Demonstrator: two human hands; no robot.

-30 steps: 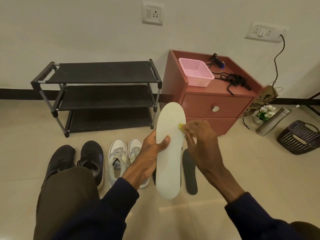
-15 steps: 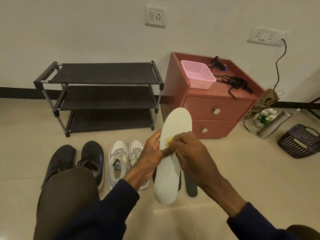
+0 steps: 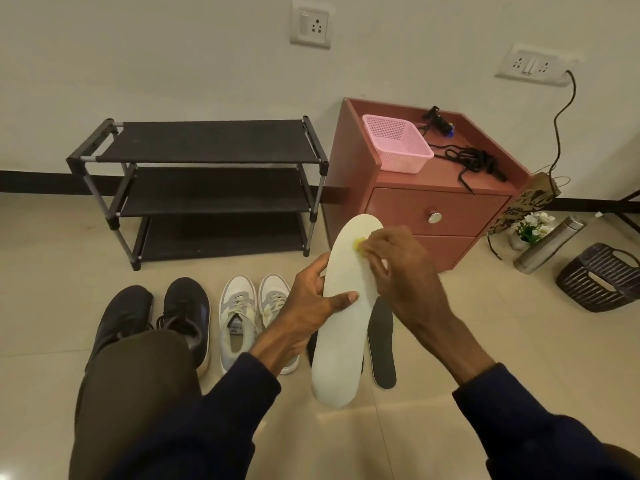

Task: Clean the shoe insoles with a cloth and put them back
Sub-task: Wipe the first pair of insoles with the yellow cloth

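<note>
The grip of the right hand [image 3: 398,271] pinches a small yellow cloth [image 3: 357,244] against the upper part of the white insole [image 3: 343,348]. The left hand [image 3: 311,306] clasps that insole mid-length. A black insole [image 3: 381,341] lies just right of it, with white sneakers [image 3: 256,317] to the left. Wiping seems under way, and refitting both insoles remains.

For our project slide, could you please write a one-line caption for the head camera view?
Left hand holds a white insole while the right hand presses a yellow cloth near its top.

Pink basket [image 3: 406,163] sits on red cabinet [image 3: 398,211] beside black rack [image 3: 207,142].
</note>
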